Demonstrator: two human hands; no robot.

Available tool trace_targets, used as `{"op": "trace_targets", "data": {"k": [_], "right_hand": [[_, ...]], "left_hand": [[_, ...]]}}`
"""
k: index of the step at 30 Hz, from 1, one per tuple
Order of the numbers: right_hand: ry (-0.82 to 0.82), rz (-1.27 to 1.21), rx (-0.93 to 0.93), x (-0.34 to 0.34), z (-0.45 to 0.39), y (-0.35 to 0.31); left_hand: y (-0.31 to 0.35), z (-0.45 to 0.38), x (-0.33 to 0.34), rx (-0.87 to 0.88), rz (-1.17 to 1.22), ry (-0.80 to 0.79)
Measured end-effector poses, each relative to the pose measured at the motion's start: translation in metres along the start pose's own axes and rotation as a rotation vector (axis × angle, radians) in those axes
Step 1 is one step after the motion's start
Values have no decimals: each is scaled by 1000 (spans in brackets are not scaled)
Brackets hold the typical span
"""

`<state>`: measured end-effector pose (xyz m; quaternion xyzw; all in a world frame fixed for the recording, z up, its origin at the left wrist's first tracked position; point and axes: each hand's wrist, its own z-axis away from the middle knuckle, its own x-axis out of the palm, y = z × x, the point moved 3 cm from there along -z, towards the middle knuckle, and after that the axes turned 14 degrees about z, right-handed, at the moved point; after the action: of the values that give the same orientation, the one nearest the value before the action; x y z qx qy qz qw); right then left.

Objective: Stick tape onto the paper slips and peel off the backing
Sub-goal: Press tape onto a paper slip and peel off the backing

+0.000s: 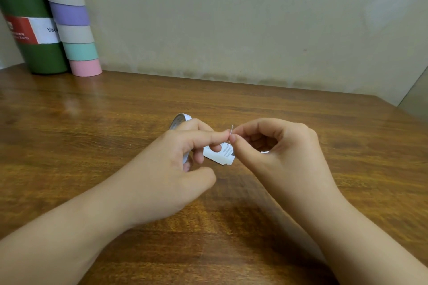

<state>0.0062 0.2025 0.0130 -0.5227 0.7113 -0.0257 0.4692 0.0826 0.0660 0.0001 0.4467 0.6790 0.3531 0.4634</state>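
Pinching a tiny white strip (231, 129) between them, both hands meet above the desk (92, 122), apparently so fingertips can work an edge of tape or backing loose. The left hand (183, 159) also curls around the tape roll (179, 120); the right hand (278, 146) closes only on the strip. Paper slips (222, 155) lie stacked just beneath, their print too small to read. Far left, a green canister (30, 30) shows "Earth" and "Vac", beside a striped tube (74, 18).
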Motion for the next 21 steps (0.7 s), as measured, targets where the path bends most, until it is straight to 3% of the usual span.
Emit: {"op": "trace_targets", "data": {"k": [21], "right_hand": [[-42,-71,16,-1,0,-1]], "left_hand": [[0,0,-3,-34,112,23]]}}
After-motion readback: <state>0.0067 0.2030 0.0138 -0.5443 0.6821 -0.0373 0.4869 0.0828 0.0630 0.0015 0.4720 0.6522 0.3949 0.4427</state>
